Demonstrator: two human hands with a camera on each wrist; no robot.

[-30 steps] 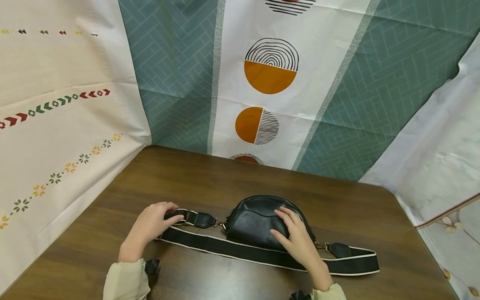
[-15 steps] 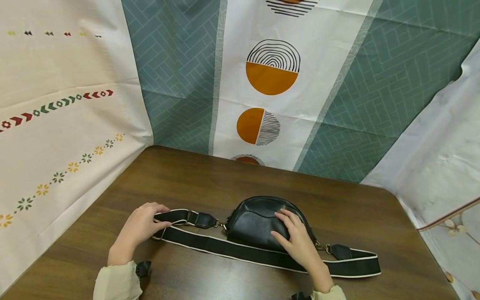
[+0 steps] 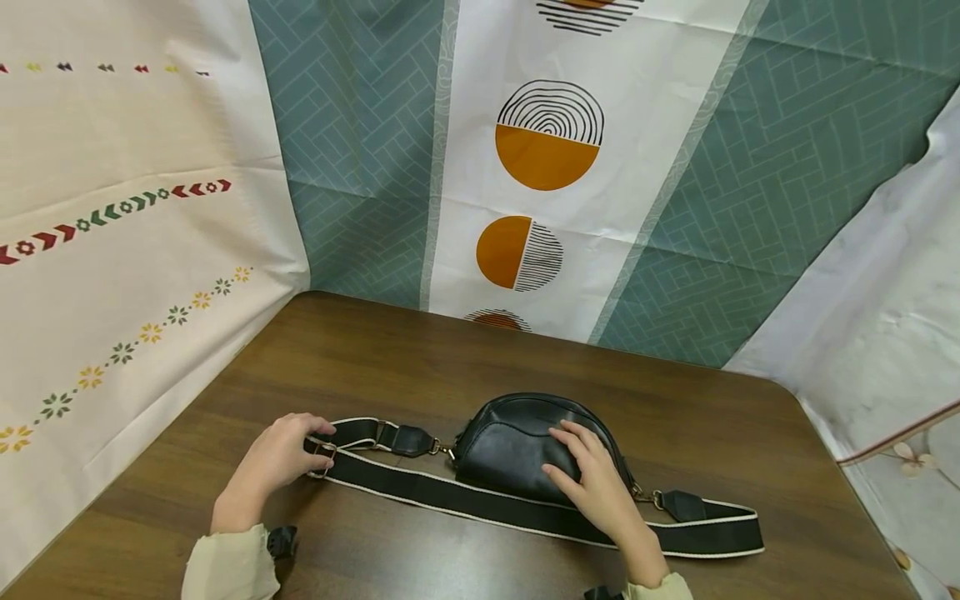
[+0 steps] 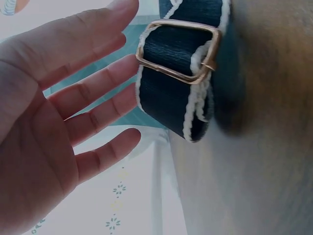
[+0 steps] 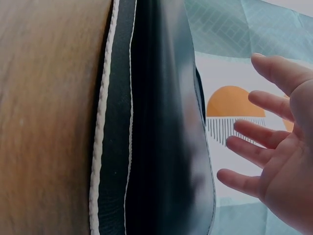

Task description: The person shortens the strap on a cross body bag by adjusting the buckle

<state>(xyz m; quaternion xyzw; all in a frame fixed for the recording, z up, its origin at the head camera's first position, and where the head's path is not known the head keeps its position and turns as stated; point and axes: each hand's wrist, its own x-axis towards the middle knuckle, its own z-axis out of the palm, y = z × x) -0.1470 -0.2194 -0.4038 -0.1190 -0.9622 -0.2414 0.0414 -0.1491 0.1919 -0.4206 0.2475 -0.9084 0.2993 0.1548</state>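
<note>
A black half-moon leather bag (image 3: pixel 510 454) lies on the wooden table. Its wide black strap (image 3: pixel 450 497) with white edging runs along the front and doubles back at both ends. At the strap's left end is my left hand (image 3: pixel 273 454), fingers apart. The left wrist view shows its extended fingertips right at the strap's edge, beside a gold-coloured slider buckle (image 4: pixel 167 70). Over the bag's right half, my right hand (image 3: pixel 596 483) hovers with spread fingers. In the right wrist view a gap shows between those fingers and the bag's leather front (image 5: pixel 178 147).
Metal clasps join the strap to the bag; the right clasp (image 3: pixel 647 495) sits by a black leather tab (image 3: pixel 681 503). Patterned cloths hang around the wooden table (image 3: pixel 360 350): a green and white one (image 3: pixel 360 167) behind, a cream one (image 3: pixel 142 308) at left, a pale one at right.
My left hand has slid leftward along the strap to its left end, uncovering the strap's loop and buckle. The right hand and the bag have stayed in place.
</note>
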